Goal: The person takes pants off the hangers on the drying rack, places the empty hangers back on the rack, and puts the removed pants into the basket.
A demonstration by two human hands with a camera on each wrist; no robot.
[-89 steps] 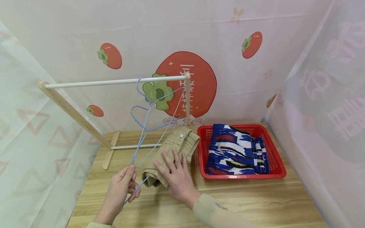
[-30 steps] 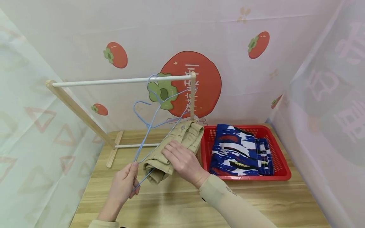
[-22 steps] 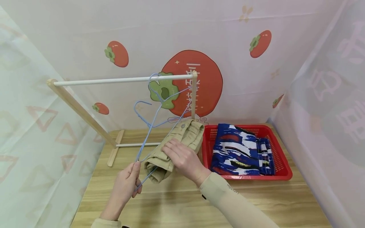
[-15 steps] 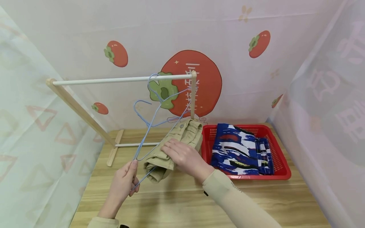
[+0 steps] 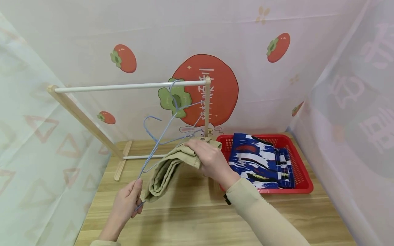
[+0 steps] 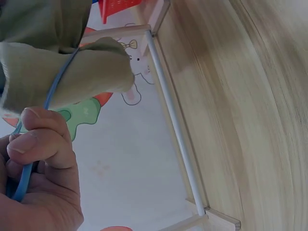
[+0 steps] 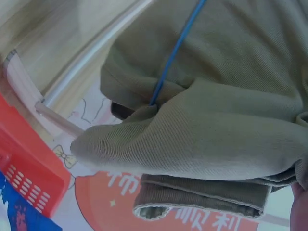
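My left hand (image 5: 126, 201) pinches one end of a blue wire hanger (image 5: 144, 127), whose hook is free in the air. Folded khaki pants (image 5: 172, 167) lie over the hanger's lower bar, and my right hand (image 5: 213, 162) grips their upper part. The right wrist view shows the blue wire (image 7: 171, 57) running across the cloth into a fold. In the left wrist view, curled fingers (image 6: 43, 144) hold the wire beside the draped cloth. A second blue hanger (image 5: 176, 105) hooks over the white rail (image 5: 123, 87). The right fingertips are mostly hidden.
A small wooden rack (image 5: 83, 118) carries the rail and stands on the wooden table (image 5: 191, 225). To the right sits a red basket (image 5: 303, 174) holding folded blue, white and red patterned clothing (image 5: 253, 160). Printed cloth walls (image 5: 147, 37) enclose the table.
My right hand has gone from flat on the pants to gripping and lifting them. Their folded edges now hang in an arch over the bar. My left hand and the held hanger dipped slightly.
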